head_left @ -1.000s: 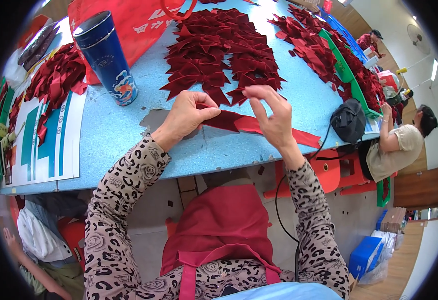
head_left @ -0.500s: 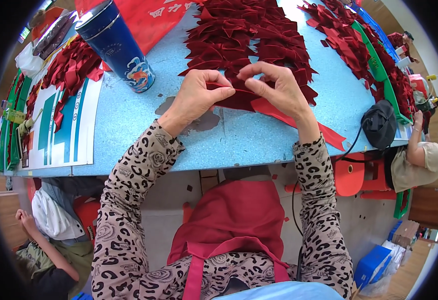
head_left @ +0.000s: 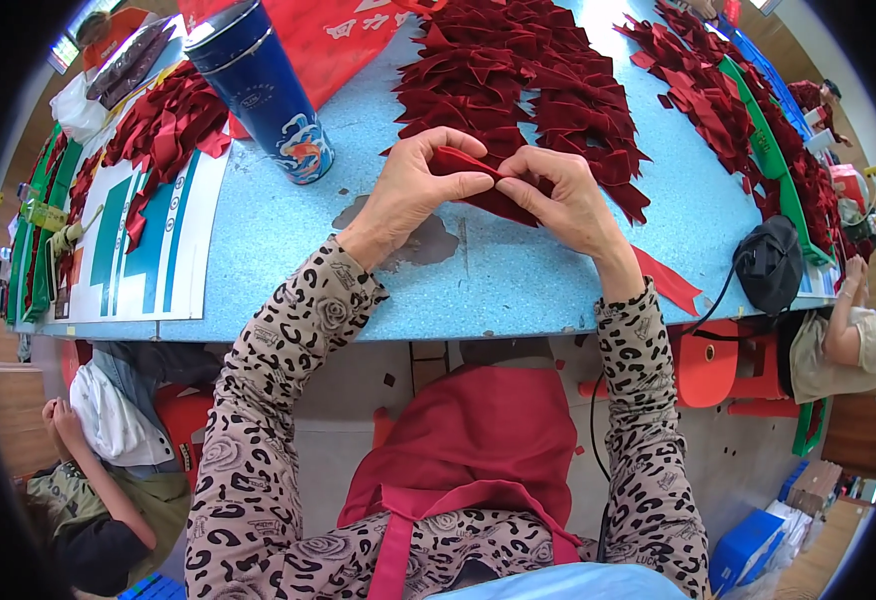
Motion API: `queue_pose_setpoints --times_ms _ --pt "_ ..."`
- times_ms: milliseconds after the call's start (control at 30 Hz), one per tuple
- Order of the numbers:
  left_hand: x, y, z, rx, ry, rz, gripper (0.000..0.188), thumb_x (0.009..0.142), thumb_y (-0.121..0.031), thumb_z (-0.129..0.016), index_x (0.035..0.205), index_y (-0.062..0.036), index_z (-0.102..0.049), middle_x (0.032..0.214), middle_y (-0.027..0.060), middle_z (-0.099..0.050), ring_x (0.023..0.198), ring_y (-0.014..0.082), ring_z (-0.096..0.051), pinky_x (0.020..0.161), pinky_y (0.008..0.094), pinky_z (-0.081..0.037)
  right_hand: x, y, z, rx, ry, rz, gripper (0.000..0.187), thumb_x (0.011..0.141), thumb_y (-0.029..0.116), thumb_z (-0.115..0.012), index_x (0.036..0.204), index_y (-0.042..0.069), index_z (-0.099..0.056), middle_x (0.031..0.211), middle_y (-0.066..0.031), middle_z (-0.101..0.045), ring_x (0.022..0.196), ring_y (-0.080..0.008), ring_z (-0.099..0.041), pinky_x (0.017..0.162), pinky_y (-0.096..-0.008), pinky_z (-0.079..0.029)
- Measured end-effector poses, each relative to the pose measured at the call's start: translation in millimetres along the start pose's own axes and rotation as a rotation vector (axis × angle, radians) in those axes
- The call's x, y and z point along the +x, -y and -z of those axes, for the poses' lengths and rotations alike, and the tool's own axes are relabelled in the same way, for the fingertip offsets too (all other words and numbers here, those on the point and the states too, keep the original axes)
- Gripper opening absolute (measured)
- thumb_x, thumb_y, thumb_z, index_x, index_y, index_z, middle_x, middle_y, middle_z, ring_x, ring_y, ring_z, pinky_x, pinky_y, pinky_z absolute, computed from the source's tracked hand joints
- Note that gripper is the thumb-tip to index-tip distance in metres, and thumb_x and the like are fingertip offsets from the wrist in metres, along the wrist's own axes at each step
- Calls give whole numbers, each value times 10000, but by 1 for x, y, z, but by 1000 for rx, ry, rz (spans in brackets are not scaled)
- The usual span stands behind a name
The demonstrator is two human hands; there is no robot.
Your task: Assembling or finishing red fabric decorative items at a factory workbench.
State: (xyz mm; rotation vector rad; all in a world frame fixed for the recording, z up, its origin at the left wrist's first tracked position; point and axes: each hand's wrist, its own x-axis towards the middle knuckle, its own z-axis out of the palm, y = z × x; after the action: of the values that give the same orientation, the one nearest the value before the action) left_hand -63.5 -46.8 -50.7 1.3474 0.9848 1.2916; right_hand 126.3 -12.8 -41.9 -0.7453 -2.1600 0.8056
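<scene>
Above the near part of the blue table, my left hand (head_left: 403,195) and my right hand (head_left: 568,198) almost touch at the fingertips. Both pinch a dark red velvet ribbon (head_left: 503,206), which bulges up as a fold inside the left thumb and forefinger. The exact pinch point is partly covered by my fingers. Just beyond lie rows of dark red ribbon bows (head_left: 493,70), overlapping each other. A brighter red ribbon end (head_left: 670,282), cut to a notch, lies on the table past my right wrist.
A blue tumbler (head_left: 263,95) stands left of my hands. Red ribbon pieces (head_left: 173,115) lie on a white and teal board at the left. At the right are more bows, a green tray (head_left: 763,140) and a black cap-like item (head_left: 768,262). Other people sit at both sides.
My right fingers, apart from the left ones before, have come in and now pinch the ribbon beside them. The ribbon is lifted and folded in my left hand. The view has shifted slightly.
</scene>
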Motion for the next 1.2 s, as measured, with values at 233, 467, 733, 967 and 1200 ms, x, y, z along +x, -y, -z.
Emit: queue_pose_setpoints --times_ms 233,467,733,967,1200 --pt "-5 -4 13 -5 45 52 140 768 -150 -710 851 -42 -678 790 -1 -629 729 57 -537 699 211 -422 0 7 -4 -38 -38 69 136 797 97 -667 832 -17 -603 711 -56 -583 625 -127 -517 575 -257 -410" --pt "-8 -3 12 -39 32 48 140 774 -149 -707 863 -44 -679 796 -8 -631 746 54 -538 699 206 -413 -2 9 -6 -44 -55 74 134 783 83 -670 810 -23 -593 722 -78 -594 641 -154 -548 594 -268 -428" --pt "-7 -4 7 4 80 49 140 757 -142 -709 845 -35 -692 789 11 -634 745 66 -551 709 216 -434 -4 7 -2 -74 -53 97 121 778 74 -665 805 -20 -594 717 -74 -595 632 -148 -550 575 -267 -425" --pt "-6 -3 4 49 74 42 135 762 -140 -705 840 -30 -693 758 5 -629 736 60 -545 690 209 -427 -6 4 1 -61 -51 94 114 779 75 -661 799 -17 -597 707 -68 -594 617 -138 -545 553 -261 -417" --pt "-3 -2 -3 35 64 44 127 776 -139 -698 830 -24 -690 743 -1 -627 707 52 -533 664 204 -417 -8 -2 5 -31 -46 92 114 780 76 -656 794 -18 -594 687 -63 -587 603 -131 -537 553 -256 -414"
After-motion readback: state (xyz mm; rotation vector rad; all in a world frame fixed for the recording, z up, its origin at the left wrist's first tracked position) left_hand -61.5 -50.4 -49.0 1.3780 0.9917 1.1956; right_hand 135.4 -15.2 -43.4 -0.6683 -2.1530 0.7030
